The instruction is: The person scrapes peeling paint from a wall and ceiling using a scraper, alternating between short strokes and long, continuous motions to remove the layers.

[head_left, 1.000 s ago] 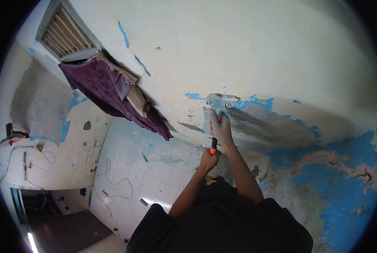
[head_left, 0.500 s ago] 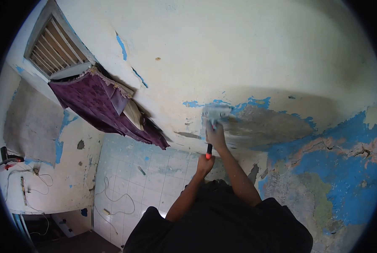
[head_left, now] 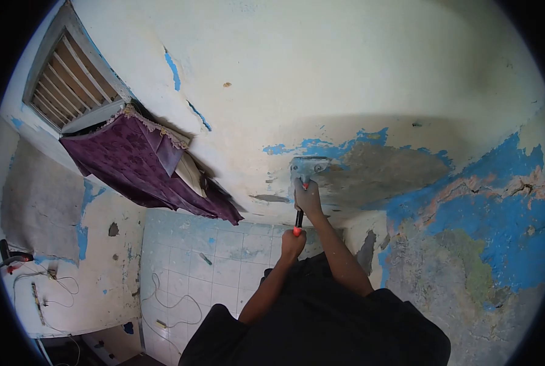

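Observation:
A scraper (head_left: 309, 166) with a wide grey head and a black and red handle lies against the wall (head_left: 254, 73), at the left end of a bare grey patch (head_left: 388, 171) edged with blue paint. My right hand (head_left: 308, 196) is closed round the handle just below the head. Lower down, my left hand (head_left: 293, 244) grips the handle's end, where a red part shows above the fingers. Both forearms reach up from a black shirt.
A purple curtain (head_left: 132, 161) hangs below a slatted vent (head_left: 71, 79) at the left. Cable (head_left: 187, 297) lies on the tiled floor (head_left: 220, 268). Peeling blue paint (head_left: 467, 238) covers the wall at the right. A red and black tool (head_left: 13, 256) is at the far left.
The scraper head and both hands have moved slightly down in the view, and the head looks sharper. The camera view has shifted a little. Both hands still hold the handle.

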The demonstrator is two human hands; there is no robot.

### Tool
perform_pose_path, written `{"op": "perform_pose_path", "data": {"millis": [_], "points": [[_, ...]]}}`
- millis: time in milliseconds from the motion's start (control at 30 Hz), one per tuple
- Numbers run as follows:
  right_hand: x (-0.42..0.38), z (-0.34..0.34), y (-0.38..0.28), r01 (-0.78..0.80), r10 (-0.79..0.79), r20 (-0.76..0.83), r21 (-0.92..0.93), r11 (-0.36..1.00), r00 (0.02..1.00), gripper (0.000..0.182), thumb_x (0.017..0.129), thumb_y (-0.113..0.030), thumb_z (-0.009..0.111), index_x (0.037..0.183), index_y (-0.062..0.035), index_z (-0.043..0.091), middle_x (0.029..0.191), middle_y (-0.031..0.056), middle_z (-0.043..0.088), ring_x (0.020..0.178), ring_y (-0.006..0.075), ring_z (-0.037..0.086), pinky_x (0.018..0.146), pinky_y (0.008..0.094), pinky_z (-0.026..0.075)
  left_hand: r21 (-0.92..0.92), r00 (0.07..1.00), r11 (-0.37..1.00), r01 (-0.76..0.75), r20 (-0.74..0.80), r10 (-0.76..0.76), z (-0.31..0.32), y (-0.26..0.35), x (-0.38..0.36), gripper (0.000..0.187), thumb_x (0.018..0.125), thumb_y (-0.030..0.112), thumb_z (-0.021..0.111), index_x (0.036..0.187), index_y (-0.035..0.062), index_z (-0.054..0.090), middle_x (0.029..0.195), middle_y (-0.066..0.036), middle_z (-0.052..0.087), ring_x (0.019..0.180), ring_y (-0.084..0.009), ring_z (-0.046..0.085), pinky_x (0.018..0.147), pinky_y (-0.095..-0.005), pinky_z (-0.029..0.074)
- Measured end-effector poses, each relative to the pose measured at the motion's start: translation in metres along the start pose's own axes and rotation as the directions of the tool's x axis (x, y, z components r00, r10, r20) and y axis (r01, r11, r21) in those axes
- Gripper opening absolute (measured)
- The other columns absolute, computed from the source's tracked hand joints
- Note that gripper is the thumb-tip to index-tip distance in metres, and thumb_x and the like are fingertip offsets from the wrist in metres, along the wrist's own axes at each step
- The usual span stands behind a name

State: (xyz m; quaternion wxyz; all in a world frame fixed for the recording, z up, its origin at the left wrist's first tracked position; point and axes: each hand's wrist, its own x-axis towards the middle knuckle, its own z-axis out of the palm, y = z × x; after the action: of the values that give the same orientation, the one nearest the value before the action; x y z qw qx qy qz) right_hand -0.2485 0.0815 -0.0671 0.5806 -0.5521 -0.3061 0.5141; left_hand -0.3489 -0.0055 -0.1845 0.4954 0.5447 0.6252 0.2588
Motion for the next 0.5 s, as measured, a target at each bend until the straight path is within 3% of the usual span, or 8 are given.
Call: {"op": "perform_pose_path", "data": {"millis": [67, 100, 200, 400, 467, 500], "points": [[-0.004, 0.0, -0.005, 0.027, -0.027, -0.009, -0.006, 1.0, 1.0, 0.025, 0.09, -0.018, 0.053, 0.069, -0.0085, 0.042, 0.045, -0.0006, 0.039, 0.028, 0.0118, 0.038, 0.027, 0.0287, 0.029, -0.007, 0.999, 1.0, 0.024, 0.042, -0.023, -0.002, 0.004, -0.006, 0.03, 0.077, 0.019, 0.058, 0.057, -0.0027, 0.053, 0.048, -0.008, 0.052, 0.041, -0.0179, 0.053, 0.043, -0.0354, 0.042], [-0.001, -0.002, -0.005, 0.032, -0.032, -0.001, 0.011, 0.999, 0.999, 0.025, 0.09, -0.018, 0.053, 0.069, -0.0085, 0.042, 0.045, -0.0006, 0.039, 0.028, 0.0117, 0.038, 0.027, 0.0284, 0.029, -0.038, 1.0, 0.999, -0.011, 0.017, 0.012, -0.002, 0.01, -0.009, 0.032, 0.077, 0.019, 0.059, 0.058, -0.0058, 0.053, 0.049, -0.014, 0.054, 0.043, -0.0212, 0.055, 0.046, -0.039, 0.042], [0.0, 0.001, 0.007, 0.016, -0.017, 0.018, 0.058, 0.998, 1.0, 0.027, 0.09, -0.018, 0.053, 0.068, -0.0088, 0.041, 0.044, -0.0008, 0.038, 0.029, 0.0114, 0.039, 0.028, 0.0278, 0.029, 0.058, 1.0, 0.998, 0.003, -0.022, -0.001, -0.013, 0.027, -0.007, 0.032, 0.075, 0.021, 0.059, 0.067, -0.0095, 0.058, 0.06, -0.028, 0.056, 0.063, -0.0405, 0.062, 0.059, -0.0468, 0.045], [0.014, 0.015, -0.016, 0.09, -0.09, 0.031, 0.002, 0.996, 0.995, 0.03, 0.09, -0.021, 0.053, 0.065, -0.0069, 0.044, 0.043, 0.0008, 0.041, 0.033, 0.0121, 0.042, 0.032, 0.0294, 0.031, 0.073, 0.998, 0.997, -0.037, -0.05, 0.04, -0.023, 0.05, 0.007, 0.032, 0.076, 0.02, 0.058, 0.066, -0.0097, 0.057, 0.06, -0.028, 0.057, 0.062, -0.0404, 0.062, 0.057, -0.0465, 0.044], [0.015, 0.022, -0.046, 0.186, -0.184, 0.037, -0.048, 0.981, 0.982, 0.031, 0.09, -0.023, 0.053, 0.065, -0.0053, 0.046, 0.044, 0.0019, 0.043, 0.035, 0.0127, 0.044, 0.034, 0.0304, 0.032, -0.038, 1.0, 0.999, -0.026, 0.009, 0.026, -0.032, 0.076, 0.002, 0.032, 0.077, 0.019, 0.056, 0.065, -0.0103, 0.056, 0.058, -0.027, 0.055, 0.06, -0.0387, 0.062, 0.055, -0.046, 0.042], [0.013, 0.021, -0.046, 0.152, -0.149, 0.039, -0.077, 0.985, 0.988, 0.033, 0.089, -0.024, 0.054, 0.064, -0.0045, 0.046, 0.044, 0.0023, 0.044, 0.035, 0.013, 0.044, 0.034, 0.0306, 0.033, -0.064, 0.999, 0.998, -0.018, 0.032, 0.021, -0.031, 0.075, 0.003, 0.032, 0.077, 0.019, 0.056, 0.065, -0.0104, 0.055, 0.057, -0.027, 0.055, 0.059, -0.0384, 0.062, 0.055, -0.0459, 0.042]]}}
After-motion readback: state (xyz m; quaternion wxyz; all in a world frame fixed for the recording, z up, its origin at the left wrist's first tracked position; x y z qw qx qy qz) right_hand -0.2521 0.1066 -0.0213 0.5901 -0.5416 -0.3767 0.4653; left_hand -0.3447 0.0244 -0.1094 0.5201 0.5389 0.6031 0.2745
